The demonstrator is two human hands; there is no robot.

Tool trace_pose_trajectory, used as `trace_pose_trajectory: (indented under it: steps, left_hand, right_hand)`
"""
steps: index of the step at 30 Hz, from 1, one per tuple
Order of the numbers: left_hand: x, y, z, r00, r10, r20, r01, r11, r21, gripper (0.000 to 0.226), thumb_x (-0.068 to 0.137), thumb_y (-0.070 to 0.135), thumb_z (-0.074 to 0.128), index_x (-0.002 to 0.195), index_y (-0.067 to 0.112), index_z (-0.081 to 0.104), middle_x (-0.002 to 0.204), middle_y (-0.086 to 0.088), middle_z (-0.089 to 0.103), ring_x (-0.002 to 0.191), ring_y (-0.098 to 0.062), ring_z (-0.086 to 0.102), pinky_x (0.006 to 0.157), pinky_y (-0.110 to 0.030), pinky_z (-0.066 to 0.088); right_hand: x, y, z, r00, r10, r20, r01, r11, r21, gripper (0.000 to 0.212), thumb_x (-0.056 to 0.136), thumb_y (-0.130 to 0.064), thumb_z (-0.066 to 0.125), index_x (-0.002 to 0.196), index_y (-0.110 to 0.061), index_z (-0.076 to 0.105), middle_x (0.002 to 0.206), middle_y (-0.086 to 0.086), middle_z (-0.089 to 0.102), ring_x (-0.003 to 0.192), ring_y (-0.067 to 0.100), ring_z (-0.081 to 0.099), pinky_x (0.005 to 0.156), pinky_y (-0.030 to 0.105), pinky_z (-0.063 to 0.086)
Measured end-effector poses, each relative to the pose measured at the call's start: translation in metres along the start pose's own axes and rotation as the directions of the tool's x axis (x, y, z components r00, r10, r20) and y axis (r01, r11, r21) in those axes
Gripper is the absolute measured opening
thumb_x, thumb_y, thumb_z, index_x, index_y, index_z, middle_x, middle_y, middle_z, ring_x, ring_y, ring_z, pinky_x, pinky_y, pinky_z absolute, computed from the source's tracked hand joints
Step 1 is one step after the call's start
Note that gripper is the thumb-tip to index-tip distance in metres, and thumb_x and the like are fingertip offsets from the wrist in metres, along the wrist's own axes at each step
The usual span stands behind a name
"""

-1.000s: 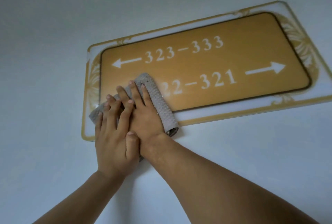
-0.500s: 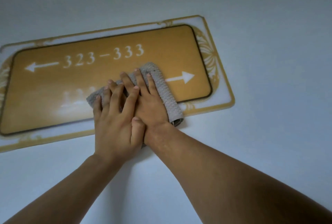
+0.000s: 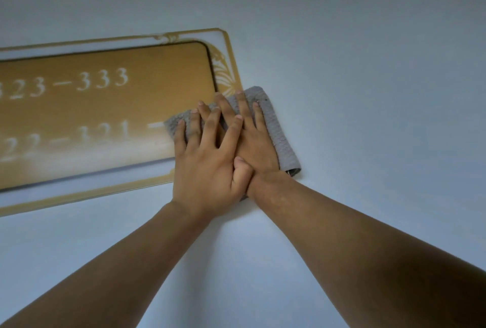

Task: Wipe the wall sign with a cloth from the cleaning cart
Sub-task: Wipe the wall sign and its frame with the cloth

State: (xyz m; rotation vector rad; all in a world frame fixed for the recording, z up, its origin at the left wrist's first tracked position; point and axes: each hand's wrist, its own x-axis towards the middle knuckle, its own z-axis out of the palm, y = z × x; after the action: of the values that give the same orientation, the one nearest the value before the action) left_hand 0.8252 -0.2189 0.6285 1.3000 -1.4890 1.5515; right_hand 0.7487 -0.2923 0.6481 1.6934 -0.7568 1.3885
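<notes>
Wall sign (image 3: 105, 106): gold panel with dark outline inside a pale border with gold trim, mounted flat on a pale wall (image 3: 368, 64). Its left part runs out of view. Upper line reads "323–333", first digit cut off. Lower line appears to read "22–321", but it is washed out by a pale haze, so the reading is uncertain.

Cloth (image 3: 278, 133): grey, textured, folded into a thick pad. It lies flat against the sign's lower right corner, overlapping the border and extending onto the bare wall to the right.

Right hand (image 3: 256, 149): flat on the cloth, fingers spread, palm pressing it to the surface.

Left hand (image 3: 207, 167): laid partly over the right hand, fingers spread; its fingertips (image 3: 194, 111) reach the cloth's left edge. Both hands are pressing flat, neither pinching the cloth.
</notes>
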Motion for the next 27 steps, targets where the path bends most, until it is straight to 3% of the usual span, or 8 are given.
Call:
trace_pose_trajectory:
  steps: [13, 16, 18, 21, 24, 27]
  left_hand:
    - [0.0, 0.002, -0.006, 0.999, -0.005, 0.036, 0.006, 1.0, -0.013, 0.076, 0.08, 0.042, 0.027, 0.15, 0.015, 0.039, 0.159, -0.021, 0.029, 0.149, -0.044, 0.016, 0.118, -0.06, 0.015]
    - [0.0, -0.001, -0.008, 1.0, -0.018, -0.005, 0.018, 0.998, -0.064, 0.072, 0.079, 0.039, 0.03, 0.145, 0.016, 0.046, 0.155, -0.017, 0.038, 0.148, -0.039, 0.024, 0.119, -0.057, 0.019]
    - [0.003, -0.006, -0.01, 0.994, -0.048, -0.094, 0.031, 0.985, -0.168, 0.064, 0.079, 0.032, 0.03, 0.136, 0.015, 0.054, 0.143, -0.012, 0.054, 0.14, -0.028, 0.042, 0.117, -0.05, 0.025]
    - [0.007, -0.017, -0.014, 0.954, -0.184, -0.235, 0.083, 0.919, -0.386, 0.052, 0.081, 0.021, 0.033, 0.123, 0.018, 0.063, 0.117, -0.001, 0.071, 0.107, -0.008, 0.056, 0.104, -0.023, 0.029]
    - [0.011, -0.034, -0.015, 0.928, -0.245, -0.28, 0.1, 0.889, -0.447, 0.046, 0.085, 0.012, 0.04, 0.123, 0.017, 0.065, 0.121, 0.001, 0.071, 0.106, -0.015, 0.062, 0.097, -0.03, 0.043]
    - [0.013, -0.051, -0.014, 0.934, -0.163, -0.317, 0.029, 0.921, -0.389, 0.031, 0.093, 0.007, 0.053, 0.119, 0.013, 0.068, 0.119, -0.002, 0.072, 0.099, -0.021, 0.065, 0.085, -0.036, 0.051]
  right_hand:
    - [0.0, 0.001, 0.0, 1.0, -0.01, 0.009, 0.01, 1.0, -0.001, 0.068, 0.103, -0.05, 0.02, 0.157, -0.029, -0.015, 0.167, 0.005, -0.017, 0.151, 0.041, -0.016, 0.121, 0.059, 0.003]
    - [0.0, 0.0, 0.0, 1.0, -0.012, 0.007, 0.012, 1.0, 0.017, 0.07, 0.101, -0.051, 0.02, 0.157, -0.029, -0.016, 0.167, 0.005, -0.016, 0.151, 0.04, -0.017, 0.121, 0.059, 0.002]
    - [0.0, -0.001, -0.002, 1.0, -0.016, 0.014, 0.015, 0.999, 0.043, 0.076, 0.096, -0.056, 0.022, 0.158, -0.029, -0.013, 0.168, 0.006, -0.011, 0.151, 0.04, -0.017, 0.121, 0.058, -0.001]
    - [0.001, -0.002, -0.006, 1.0, -0.005, 0.025, 0.003, 0.996, 0.092, 0.076, 0.094, -0.059, 0.021, 0.159, -0.029, -0.004, 0.169, 0.006, -0.004, 0.152, 0.038, -0.013, 0.122, 0.057, -0.002]
    - [0.001, -0.001, -0.011, 1.0, 0.012, 0.017, -0.014, 0.991, 0.136, 0.065, 0.097, -0.052, 0.011, 0.159, -0.032, 0.009, 0.169, 0.003, 0.004, 0.154, 0.035, -0.009, 0.122, 0.056, 0.001]
    - [-0.002, 0.0, -0.013, 1.0, -0.001, 0.008, 0.0, 0.986, 0.165, 0.063, 0.098, -0.046, 0.014, 0.159, -0.032, 0.014, 0.169, 0.001, 0.009, 0.154, 0.033, -0.004, 0.123, 0.055, 0.003]
